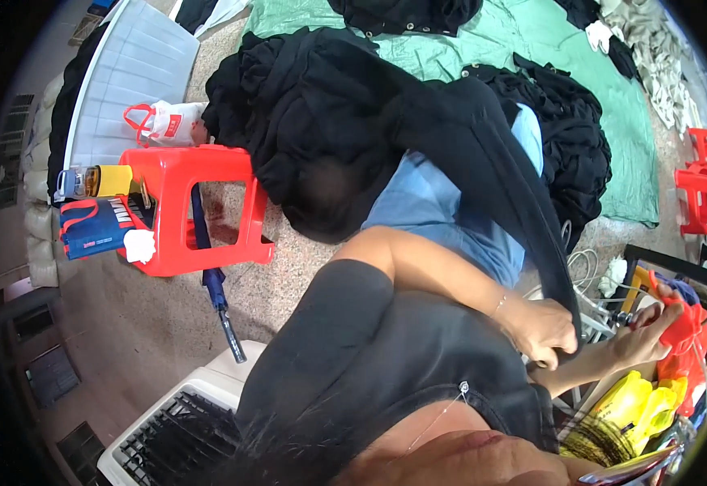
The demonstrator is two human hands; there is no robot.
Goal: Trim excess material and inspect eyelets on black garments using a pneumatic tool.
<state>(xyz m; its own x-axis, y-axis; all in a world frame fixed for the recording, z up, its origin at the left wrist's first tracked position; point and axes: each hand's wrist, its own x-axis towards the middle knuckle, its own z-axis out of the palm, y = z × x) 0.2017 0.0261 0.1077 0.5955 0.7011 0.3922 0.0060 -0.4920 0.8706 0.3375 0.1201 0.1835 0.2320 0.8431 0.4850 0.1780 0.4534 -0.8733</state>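
Note:
A black garment [507,178] is draped over my legs in light blue trousers [422,194]. One long narrow end of it runs down to my left hand [541,330]. That hand is closed on the cloth, and its arm crosses in front of my chest. My right hand [647,336] is farther right, beside a red plastic bag [685,340]. Its fingers are apart and partly stretched out; whether they touch the bag I cannot tell. The right forearm passes just below my left hand.
Black garments [313,121] lie heaped ahead and on a green sheet [625,154]. At left, a red stool [191,162] carries a blue bag [98,227] and a bottle [98,181]. An umbrella [215,287] leans near it. Yellow plastic bags [641,405] sit at lower right.

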